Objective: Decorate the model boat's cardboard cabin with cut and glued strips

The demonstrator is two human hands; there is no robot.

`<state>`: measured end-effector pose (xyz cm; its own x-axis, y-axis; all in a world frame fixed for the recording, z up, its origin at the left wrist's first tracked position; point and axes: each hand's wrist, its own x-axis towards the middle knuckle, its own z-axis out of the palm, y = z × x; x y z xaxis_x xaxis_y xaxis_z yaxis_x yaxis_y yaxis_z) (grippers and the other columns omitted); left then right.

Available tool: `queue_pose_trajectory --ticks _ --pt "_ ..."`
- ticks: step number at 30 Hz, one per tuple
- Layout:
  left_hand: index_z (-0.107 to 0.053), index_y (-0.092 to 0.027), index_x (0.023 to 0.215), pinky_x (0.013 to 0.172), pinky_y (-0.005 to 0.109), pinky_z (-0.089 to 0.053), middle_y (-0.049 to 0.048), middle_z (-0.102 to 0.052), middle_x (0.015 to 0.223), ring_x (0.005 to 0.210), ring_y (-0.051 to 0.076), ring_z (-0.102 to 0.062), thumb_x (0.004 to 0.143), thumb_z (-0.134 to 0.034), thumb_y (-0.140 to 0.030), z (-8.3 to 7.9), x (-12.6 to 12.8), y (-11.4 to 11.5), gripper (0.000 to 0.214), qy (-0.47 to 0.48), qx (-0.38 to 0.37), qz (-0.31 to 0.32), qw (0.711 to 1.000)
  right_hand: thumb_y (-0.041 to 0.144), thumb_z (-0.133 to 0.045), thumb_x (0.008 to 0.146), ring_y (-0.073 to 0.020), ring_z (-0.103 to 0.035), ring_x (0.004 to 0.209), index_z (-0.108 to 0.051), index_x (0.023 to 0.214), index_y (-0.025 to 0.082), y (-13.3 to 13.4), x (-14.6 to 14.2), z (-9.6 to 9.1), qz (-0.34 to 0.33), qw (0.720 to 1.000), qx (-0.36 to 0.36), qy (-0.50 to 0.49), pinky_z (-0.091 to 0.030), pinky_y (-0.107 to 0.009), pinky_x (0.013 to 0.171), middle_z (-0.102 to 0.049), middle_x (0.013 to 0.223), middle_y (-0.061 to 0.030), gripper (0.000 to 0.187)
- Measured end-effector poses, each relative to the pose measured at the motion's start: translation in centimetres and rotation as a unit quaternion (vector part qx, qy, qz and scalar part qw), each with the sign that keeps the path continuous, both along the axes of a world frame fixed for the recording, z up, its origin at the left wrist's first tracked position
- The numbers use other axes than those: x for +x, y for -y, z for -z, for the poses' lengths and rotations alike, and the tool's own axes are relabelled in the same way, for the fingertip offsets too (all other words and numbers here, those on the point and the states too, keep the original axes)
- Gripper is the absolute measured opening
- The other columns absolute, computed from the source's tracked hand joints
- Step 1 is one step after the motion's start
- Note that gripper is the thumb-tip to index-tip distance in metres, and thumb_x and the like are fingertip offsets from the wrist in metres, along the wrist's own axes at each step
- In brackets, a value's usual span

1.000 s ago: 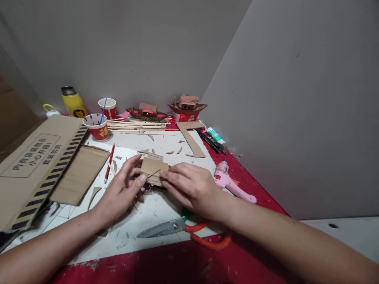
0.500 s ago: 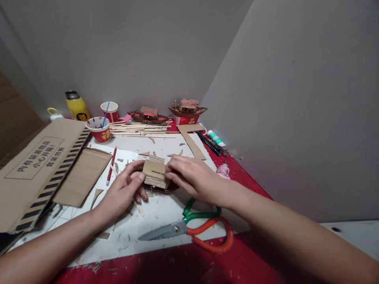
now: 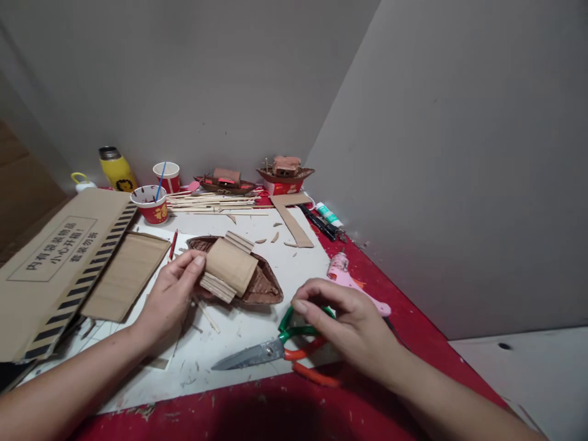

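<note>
A brown model boat (image 3: 271, 283) sits on the white sheet, turned diagonally. Over its middle lies a curved cardboard roof (image 3: 232, 263), with layered corrugated strips (image 3: 217, 288) along its near and far sides. My left hand (image 3: 172, 291) pinches the roof's left edge between thumb and fingers. To the right of the boat, my right hand (image 3: 346, 318) hovers over the scissors' handles, thumb and forefinger pressed together. Whatever may be between those fingertips is too small to make out. The scissors (image 3: 257, 355), with green and orange grips, lie partly hidden beneath that hand.
A pink glue gun (image 3: 353, 285) rests at the right. Behind are wooden sticks (image 3: 211, 202), two painted model boats (image 3: 287, 170), paper cups (image 3: 154, 212) and a yellow bottle (image 3: 117, 171). A large cardboard sheet (image 3: 59, 245) covers the left; a grey wall stands close behind.
My right hand has left the cardboard roof and moved right and nearer, over the scissors. More of the boat now shows, turned diagonally. My left hand has shifted left, still at the roof.
</note>
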<state>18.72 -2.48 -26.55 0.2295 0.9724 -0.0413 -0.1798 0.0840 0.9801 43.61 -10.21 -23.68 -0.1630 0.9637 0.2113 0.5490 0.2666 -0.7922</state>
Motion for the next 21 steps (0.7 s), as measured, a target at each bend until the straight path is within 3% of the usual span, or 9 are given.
queue_pose_trajectory --ticks 3,6,13,16,21 --pt "-0.066 -0.017 0.079 0.062 0.02 -0.046 -0.0025 -0.059 0.069 0.065 0.011 -0.053 0.083 -0.066 -0.049 -0.6 -0.2 0.0 0.032 -0.008 0.024 -0.006 1.0 0.035 -0.059 0.091 -0.0141 -0.062 0.076 -0.065 0.091 0.021 -0.7 0.3 0.6 0.077 0.996 0.038 -0.037 -0.05 -0.022 0.068 -0.068 0.085 -0.0019 0.015" --pt "-0.068 -0.017 0.079 0.068 0.023 -0.045 -0.0003 -0.062 0.072 0.069 0.014 -0.054 0.081 -0.066 -0.053 -1.1 -0.2 0.3 0.036 -0.025 0.03 -0.002 0.999 0.044 -0.059 0.091 -0.0182 -0.065 0.092 -0.065 0.109 0.022 -1.3 0.5 1.1 0.096 0.99 0.009 -0.1 -0.053 -0.03 0.081 -0.07 0.103 -0.0063 0.03" --pt "-0.068 -0.018 0.084 0.064 0.023 -0.04 0.0 -0.06 0.073 0.068 0.014 -0.05 0.091 -0.052 -0.052 -1.3 -0.3 1.5 0.038 -0.108 0.074 0.076 0.988 0.062 -0.06 0.085 -0.0256 -0.058 0.118 -0.052 0.134 0.022 -0.8 -0.2 1.7 -0.034 0.959 -0.173 -0.22 -0.048 -0.041 0.099 -0.062 0.129 -0.0127 0.064" --pt "-0.067 -0.019 0.086 0.064 0.022 -0.039 -0.0006 -0.059 0.074 0.068 0.013 -0.049 0.095 -0.047 -0.049 -1.0 -0.5 1.8 0.037 -0.134 0.078 0.104 0.982 0.058 -0.065 0.082 -0.0263 -0.055 0.124 -0.048 0.138 0.022 -0.5 -0.7 2.0 -0.065 0.941 -0.23 -0.241 -0.043 -0.042 0.104 -0.06 0.131 -0.0119 0.068" --pt "-0.067 -0.02 0.092 0.067 0.023 -0.041 -0.0006 -0.062 0.079 0.072 0.013 -0.053 0.097 -0.045 -0.047 -0.8 -0.5 1.9 0.035 -0.136 0.076 0.131 0.979 0.045 -0.071 0.082 -0.0234 -0.062 0.113 -0.045 0.138 0.023 -0.4 -1.2 2.7 -0.1 0.904 -0.289 -0.3 -0.047 -0.039 0.097 -0.063 0.126 -0.0093 0.066"
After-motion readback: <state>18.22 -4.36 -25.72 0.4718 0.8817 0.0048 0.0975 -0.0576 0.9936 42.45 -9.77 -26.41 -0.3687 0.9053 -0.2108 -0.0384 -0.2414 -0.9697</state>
